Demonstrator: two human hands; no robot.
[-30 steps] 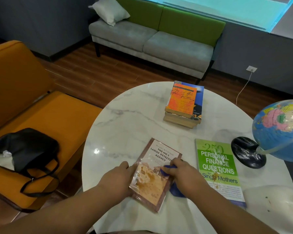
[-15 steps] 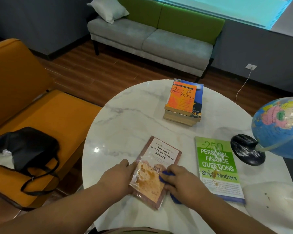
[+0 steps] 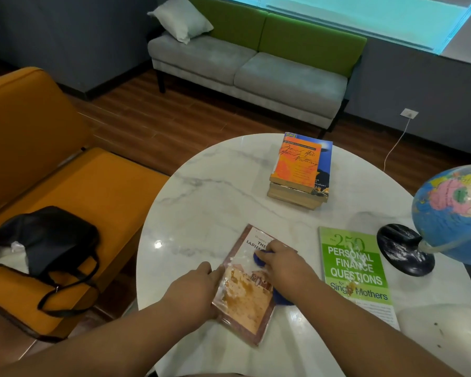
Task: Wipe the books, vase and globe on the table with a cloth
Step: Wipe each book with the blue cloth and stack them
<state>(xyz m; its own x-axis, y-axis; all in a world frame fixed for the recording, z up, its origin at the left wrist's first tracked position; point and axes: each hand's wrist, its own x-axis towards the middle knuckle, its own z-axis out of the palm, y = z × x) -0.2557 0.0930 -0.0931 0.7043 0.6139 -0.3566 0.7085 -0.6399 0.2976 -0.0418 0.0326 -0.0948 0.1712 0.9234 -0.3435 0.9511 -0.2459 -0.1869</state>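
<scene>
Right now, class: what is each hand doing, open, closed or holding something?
Left hand: on the brown book's left edge; grip cannot be told.
Right hand: grips the blue cloth.

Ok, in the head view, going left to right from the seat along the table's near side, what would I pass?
Black bag on the orange seat → left hand → brown book → green book → globe. The right hand and blue cloth overlap the brown book, so they're left out.
</scene>
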